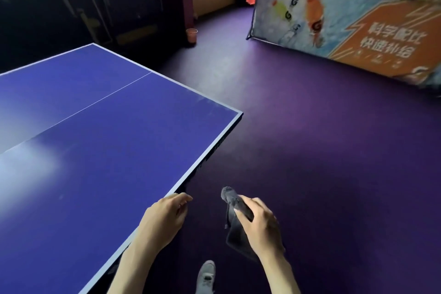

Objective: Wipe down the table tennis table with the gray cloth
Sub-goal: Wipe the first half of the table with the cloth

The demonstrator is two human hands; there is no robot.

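The blue table tennis table (pixel 100 131) with white edge lines fills the left half of the view, its near corner at the centre. My right hand (pixel 259 224) grips the dark gray cloth (pixel 235 207) over the floor, to the right of the table's side edge; the cloth is bunched, one end sticking up and the rest hanging below my palm. My left hand (pixel 164 216) hovers at the table's side edge with fingers loosely curled, holding nothing. The cloth is not touching the table.
Purple floor (pixel 322 150) spreads to the right of the table. A printed advertising barrier (pixel 334 28) stands at the far right. A small orange cup (pixel 191 34) sits on the floor by a dark pillar. My grey shoe (pixel 206 277) is below the hands.
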